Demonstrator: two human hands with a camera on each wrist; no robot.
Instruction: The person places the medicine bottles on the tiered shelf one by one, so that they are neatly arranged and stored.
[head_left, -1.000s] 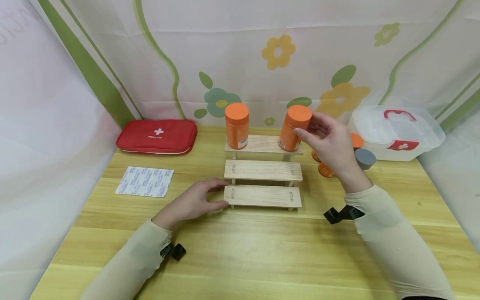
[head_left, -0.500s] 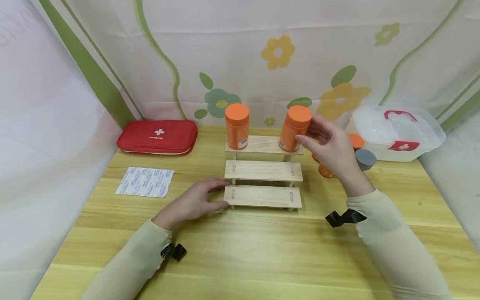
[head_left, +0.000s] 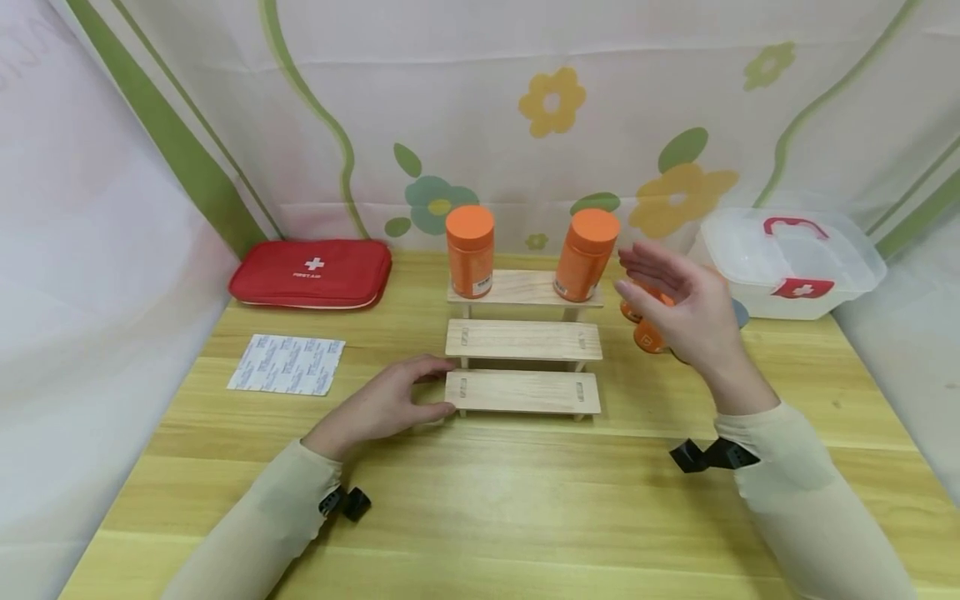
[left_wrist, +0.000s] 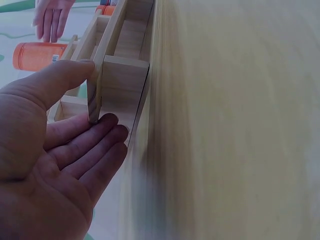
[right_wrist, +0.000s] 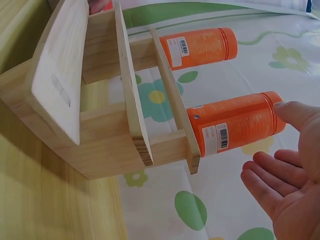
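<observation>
Orange btl [head_left: 585, 260] atop wdn rack [head_left: 523, 340], R fingers [right_wrist: 262, 190] loose just beside, L fingers [left_wrist: 106, 168] gripping rack

Before me on the table [head_left: 510, 508] is the stand [head_left: 523, 340], left jar [head_left: 471, 258] and right jar [head_left: 583, 260] on its top tier. My left hand [head_left: 382, 404] is at its left end, my right hand [head_left: 690, 310] right of the right jar. Bottles [head_left: 648, 337] sit between stand and box [head_left: 765, 305]; leftward, the pouch [head_left: 309, 283] lies behind the sheet [head_left: 287, 364].
</observation>
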